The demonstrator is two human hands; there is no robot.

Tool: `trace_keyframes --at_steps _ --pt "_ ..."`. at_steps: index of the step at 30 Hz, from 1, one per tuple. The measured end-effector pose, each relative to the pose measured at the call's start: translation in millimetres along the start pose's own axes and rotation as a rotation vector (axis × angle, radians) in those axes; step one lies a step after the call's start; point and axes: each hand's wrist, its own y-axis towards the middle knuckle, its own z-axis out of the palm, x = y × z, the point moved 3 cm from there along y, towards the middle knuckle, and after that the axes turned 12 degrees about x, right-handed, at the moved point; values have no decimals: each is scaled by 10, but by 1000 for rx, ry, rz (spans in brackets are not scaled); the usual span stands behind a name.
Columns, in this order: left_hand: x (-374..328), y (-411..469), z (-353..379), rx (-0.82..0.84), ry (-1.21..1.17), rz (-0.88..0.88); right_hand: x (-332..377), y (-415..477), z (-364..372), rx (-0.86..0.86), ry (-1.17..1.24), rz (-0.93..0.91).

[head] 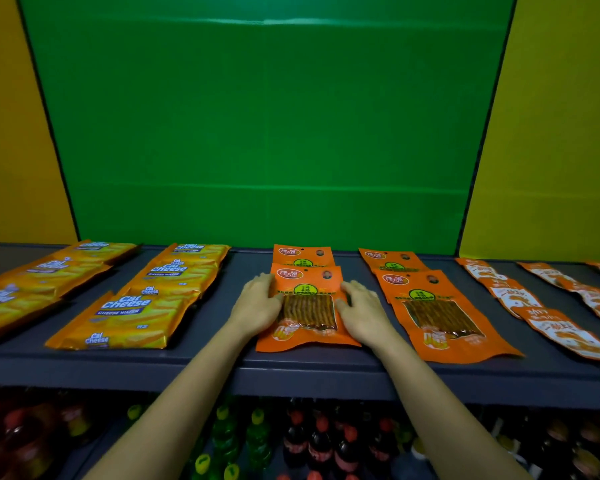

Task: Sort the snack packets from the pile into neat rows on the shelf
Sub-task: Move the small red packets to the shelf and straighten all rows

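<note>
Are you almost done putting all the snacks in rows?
Nearly, it seems. Done: Cal Cheese wafer packets lie in rows at the left, white-and-orange sachets at the right, and one row of orange spicy-strip packets is laid out. In hand: the left hand and right hand press on both sides of the front spicy-strip packet, squaring its row. Left: no loose pile shows on the shelf.

Both hands, left (257, 301) and right (361, 308), rest flat on an orange snack packet (307, 306) on the shelf (326, 368).
</note>
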Motion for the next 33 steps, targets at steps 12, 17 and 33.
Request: trace_keyframes --at_steps 12,17,33 --pt "619 -249 -1374 -285 32 -13 1058 75 229 54 193 -262" --pt "1352 -472 -1599 -114 -184 -102 1455 175 755 148 296 -205" --pt "1790 -568 -1500 166 -487 42 1674 150 1235 115 493 -154"
